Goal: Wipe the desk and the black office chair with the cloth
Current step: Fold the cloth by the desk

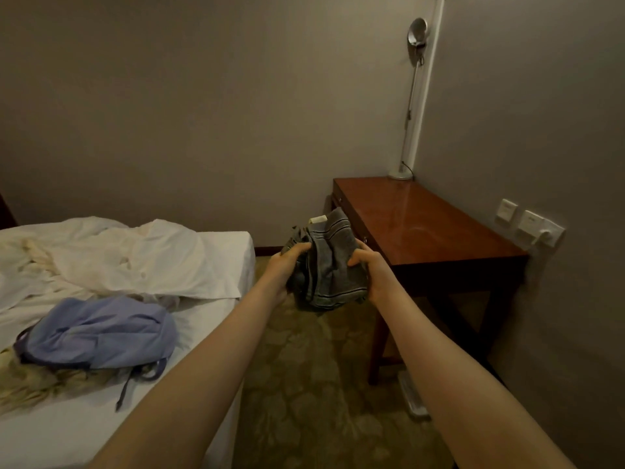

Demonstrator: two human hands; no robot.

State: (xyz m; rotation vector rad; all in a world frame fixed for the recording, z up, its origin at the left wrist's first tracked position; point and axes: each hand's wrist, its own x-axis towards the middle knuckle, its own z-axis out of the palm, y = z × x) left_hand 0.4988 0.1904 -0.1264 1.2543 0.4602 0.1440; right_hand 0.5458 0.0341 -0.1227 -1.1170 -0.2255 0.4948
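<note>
Two bare forearms reach forward over a patterned carpet [304, 384] in a dim room. The left hand [287, 265] and right hand [375, 272] both grasp a grey cloth [328, 265] with thin dark stripes. The fingers are curled into its folds from either side. The cloth is bunched and held in the air, near the front corner of the worktop [422, 225] but not touching it. A small white tag [318, 219] sticks up from its top edge.

The worktop is a glossy reddish-brown wooden desk set into the corner on the right, along the wall. A tall silver lamp [411, 96] stands on its far corner, its round base by the wall. White wall sockets [529, 223] sit on the right wall, just above the worktop's near end. A flat white object [412, 397] lies on the carpet beside a desk leg; what it is cannot be told.

On the left is a bed [50, 431] with crumpled white sheets [118, 258]. A pale blue backpack [101, 333] lies slumped on it, partly over a beige fringed fabric [30, 380]. Its contents are hidden. A strip of carpet separates the bed from the worktop
</note>
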